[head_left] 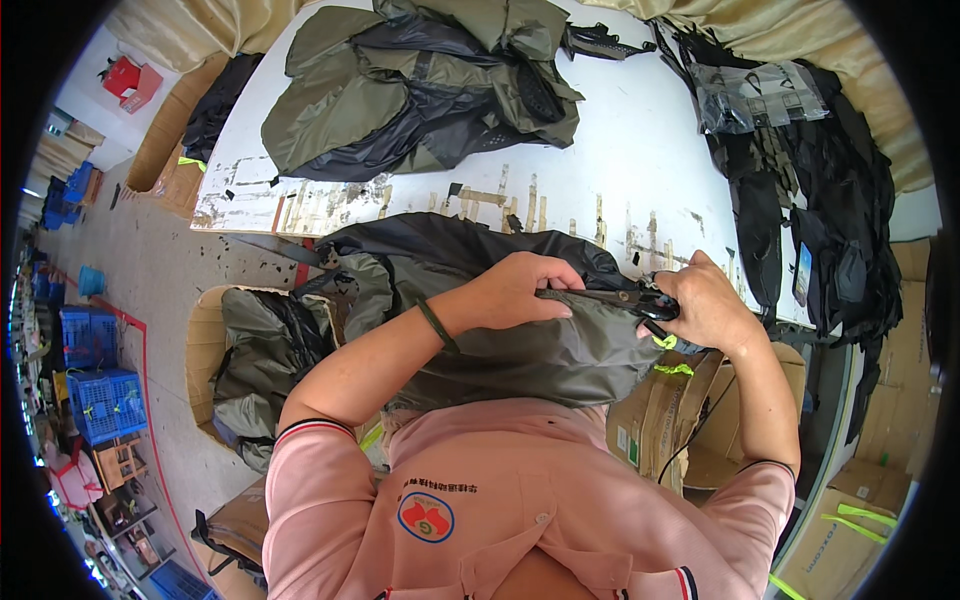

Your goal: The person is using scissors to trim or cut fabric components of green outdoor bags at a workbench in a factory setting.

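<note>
Across my lap and the table's near edge lies an olive-grey fabric piece (500,360), with a black part (470,238) along its far side. My right hand (708,305) is closed around the handles of dark scissors (625,297). Their blades point left along the fabric, toward my left hand (530,288). That hand pinches the fabric beside the blade tips, thumb and fingers closed on it. Just below my right hand, a bit of bright yellow-green strap (664,342) shows. Whether the blades are apart is hard to make out.
On the white table (640,150) lies a pile of olive and black fabric pieces (430,90). Black straps and padded parts (820,200) hang over its right side, under a clear plastic bag (760,97). Cardboard boxes stand on both sides, one holding more fabric (262,350). Blue crates (105,405) stand far left.
</note>
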`<state>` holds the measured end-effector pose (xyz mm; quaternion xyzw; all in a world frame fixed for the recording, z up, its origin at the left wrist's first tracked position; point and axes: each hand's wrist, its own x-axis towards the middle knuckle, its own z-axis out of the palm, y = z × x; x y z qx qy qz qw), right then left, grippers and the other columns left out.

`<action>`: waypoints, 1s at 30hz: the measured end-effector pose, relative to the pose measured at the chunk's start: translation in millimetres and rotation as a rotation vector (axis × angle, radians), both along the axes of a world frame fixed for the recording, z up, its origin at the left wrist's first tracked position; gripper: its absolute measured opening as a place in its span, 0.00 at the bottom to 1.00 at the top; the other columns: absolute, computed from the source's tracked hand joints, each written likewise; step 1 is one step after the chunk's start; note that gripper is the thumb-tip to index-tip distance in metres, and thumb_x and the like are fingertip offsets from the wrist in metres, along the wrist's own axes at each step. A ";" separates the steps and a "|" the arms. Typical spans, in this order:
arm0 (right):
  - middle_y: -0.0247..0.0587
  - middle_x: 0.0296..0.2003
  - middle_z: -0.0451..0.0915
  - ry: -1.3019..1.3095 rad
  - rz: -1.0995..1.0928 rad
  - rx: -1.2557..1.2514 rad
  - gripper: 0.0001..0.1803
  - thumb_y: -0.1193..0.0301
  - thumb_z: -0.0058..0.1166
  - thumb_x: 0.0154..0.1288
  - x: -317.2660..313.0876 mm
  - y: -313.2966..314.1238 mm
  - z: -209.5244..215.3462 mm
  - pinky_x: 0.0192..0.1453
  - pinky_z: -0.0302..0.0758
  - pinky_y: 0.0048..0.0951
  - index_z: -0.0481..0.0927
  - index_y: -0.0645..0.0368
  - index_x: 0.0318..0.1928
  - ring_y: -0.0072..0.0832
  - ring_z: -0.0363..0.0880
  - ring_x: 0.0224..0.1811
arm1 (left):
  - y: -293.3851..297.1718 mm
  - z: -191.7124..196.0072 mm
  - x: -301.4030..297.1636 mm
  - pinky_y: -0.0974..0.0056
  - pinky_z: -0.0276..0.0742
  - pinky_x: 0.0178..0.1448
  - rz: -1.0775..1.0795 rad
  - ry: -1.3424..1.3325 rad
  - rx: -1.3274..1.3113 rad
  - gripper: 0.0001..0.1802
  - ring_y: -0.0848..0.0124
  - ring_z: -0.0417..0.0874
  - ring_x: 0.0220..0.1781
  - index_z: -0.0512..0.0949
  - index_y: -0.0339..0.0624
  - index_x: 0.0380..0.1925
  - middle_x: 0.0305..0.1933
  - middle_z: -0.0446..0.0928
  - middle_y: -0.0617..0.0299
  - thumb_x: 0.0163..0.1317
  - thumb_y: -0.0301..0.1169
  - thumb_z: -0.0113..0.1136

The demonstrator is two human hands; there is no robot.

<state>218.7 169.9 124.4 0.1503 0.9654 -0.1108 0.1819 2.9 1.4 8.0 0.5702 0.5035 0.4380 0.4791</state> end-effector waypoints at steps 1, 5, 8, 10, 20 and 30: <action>0.51 0.18 0.76 0.020 0.006 0.012 0.16 0.61 0.68 0.47 1.5 0.4 -2.3 0.51 0.69 0.38 0.77 0.58 0.26 0.49 0.76 0.26 | 0.2 1.1 0.3 0.72 0.67 0.36 0.016 -0.012 0.009 0.18 0.79 0.69 0.32 0.81 0.41 0.44 0.35 0.77 0.68 0.54 0.32 0.71; 0.51 0.20 0.76 0.151 0.032 -0.013 0.12 0.68 0.65 0.45 11.4 5.4 -8.8 0.49 0.69 0.39 0.75 0.59 0.25 0.50 0.76 0.28 | -3.1 7.4 -10.2 0.63 0.70 0.44 0.018 0.221 0.127 0.15 0.64 0.78 0.39 0.78 0.42 0.35 0.36 0.78 0.62 0.50 0.34 0.72; 0.52 0.22 0.77 0.253 -0.018 -0.005 0.13 0.69 0.66 0.44 24.4 15.0 -2.9 0.46 0.69 0.39 0.75 0.60 0.26 0.52 0.74 0.29 | -16.1 14.5 -38.7 0.57 0.66 0.51 -0.004 0.674 0.184 0.17 0.59 0.76 0.45 0.76 0.46 0.31 0.35 0.76 0.61 0.47 0.38 0.74; 0.52 0.23 0.77 0.276 -0.067 0.026 0.13 0.70 0.66 0.44 34.2 20.7 3.9 0.44 0.69 0.40 0.74 0.60 0.26 0.53 0.72 0.29 | -28.8 19.0 -58.2 0.57 0.63 0.54 -0.006 0.705 0.170 0.17 0.60 0.74 0.47 0.77 0.47 0.32 0.36 0.74 0.63 0.47 0.37 0.75; 0.51 0.24 0.76 0.404 -0.272 0.068 0.12 0.73 0.67 0.48 69.8 42.0 4.4 0.38 0.67 0.41 0.75 0.62 0.28 0.51 0.67 0.28 | -72.2 36.1 -113.0 0.51 0.58 0.65 0.187 1.010 0.207 0.10 0.60 0.72 0.55 0.80 0.47 0.23 0.44 0.74 0.62 0.45 0.31 0.74; 0.58 0.27 0.77 0.374 -0.376 -0.064 0.11 0.74 0.65 0.51 81.2 66.1 -79.3 0.37 0.73 0.40 0.77 0.64 0.33 0.54 0.76 0.31 | -90.7 54.9 -139.3 0.69 0.74 0.50 0.185 -0.289 -0.060 0.06 0.75 0.78 0.41 0.78 0.37 0.35 0.38 0.80 0.64 0.66 0.29 0.61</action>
